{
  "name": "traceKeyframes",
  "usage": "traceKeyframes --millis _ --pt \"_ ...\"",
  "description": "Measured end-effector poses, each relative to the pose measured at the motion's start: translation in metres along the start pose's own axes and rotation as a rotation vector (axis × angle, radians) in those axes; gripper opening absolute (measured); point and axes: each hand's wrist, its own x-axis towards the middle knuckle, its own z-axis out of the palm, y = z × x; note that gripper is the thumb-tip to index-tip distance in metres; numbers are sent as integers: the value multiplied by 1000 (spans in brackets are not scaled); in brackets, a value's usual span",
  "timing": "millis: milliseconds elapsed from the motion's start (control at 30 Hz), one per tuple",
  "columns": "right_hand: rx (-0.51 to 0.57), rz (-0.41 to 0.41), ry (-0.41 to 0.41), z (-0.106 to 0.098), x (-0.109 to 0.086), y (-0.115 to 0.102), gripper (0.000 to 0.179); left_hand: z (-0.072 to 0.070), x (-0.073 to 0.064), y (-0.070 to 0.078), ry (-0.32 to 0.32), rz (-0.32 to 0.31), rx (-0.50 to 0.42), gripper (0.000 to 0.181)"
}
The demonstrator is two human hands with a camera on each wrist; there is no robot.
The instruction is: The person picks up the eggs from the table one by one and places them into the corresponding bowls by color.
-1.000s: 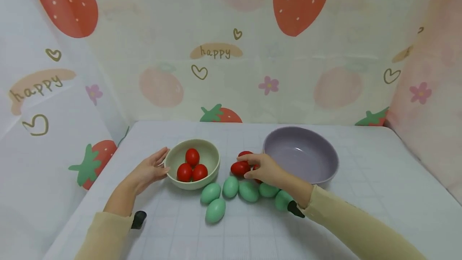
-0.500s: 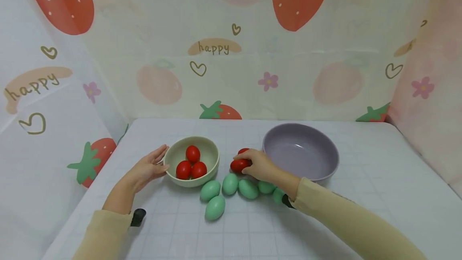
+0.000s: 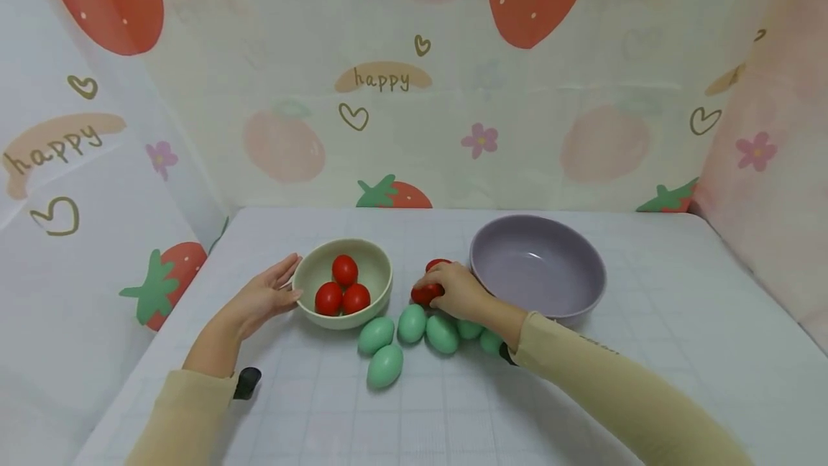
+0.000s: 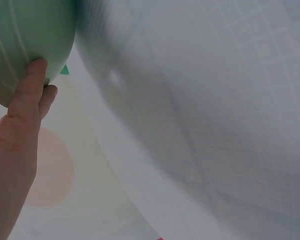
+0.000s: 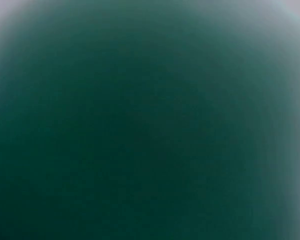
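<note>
My left hand point(image 3: 261, 299) rests against the left side of a pale green bowl point(image 3: 374, 273), its fingers extended. In the left wrist view the fingers point(image 4: 27, 92) lie nearly straight along the bowl's outer wall point(image 4: 45, 30). Three red eggs point(image 3: 345, 270) sit inside that bowl. To its right, my right hand point(image 3: 464, 293) pinches a red egg point(image 3: 425, 295) at table level, partly covered by the fingers. Another red egg point(image 3: 438, 263) shows just behind it. A dark green blur point(image 5: 150, 125) fills the right wrist view, probably a green egg very close to the camera.
Several green eggs point(image 3: 412, 323) lie in front of the bowl and under the right wrist. A wide purple bowl point(image 3: 537, 275) with nothing in it stands right of the right hand. The white table point(image 3: 310, 416) meets a printed curtain point(image 3: 401, 142) at the back.
My right hand has lowered onto the front red egg and its fingers have closed around it. My left hand stays against the bowl. The head view has tilted slightly.
</note>
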Motion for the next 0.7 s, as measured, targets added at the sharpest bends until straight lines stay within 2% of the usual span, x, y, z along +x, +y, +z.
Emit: traceKeyframes --millis 200,367,533,700 --pt "-9 18 6 6 -1 1 40 -2 1 -4 -28 35 -12 78" --pt "-49 52 6 12 0 3 46 -1 1 -4 -24 34 -23 78" --pt "-101 53 -30 14 1 2 53 -1 0 -3 -10 19 -15 78" --pt "-60 81 -15 15 1 -1 50 -1 -1 -1 -6 25 -18 78"
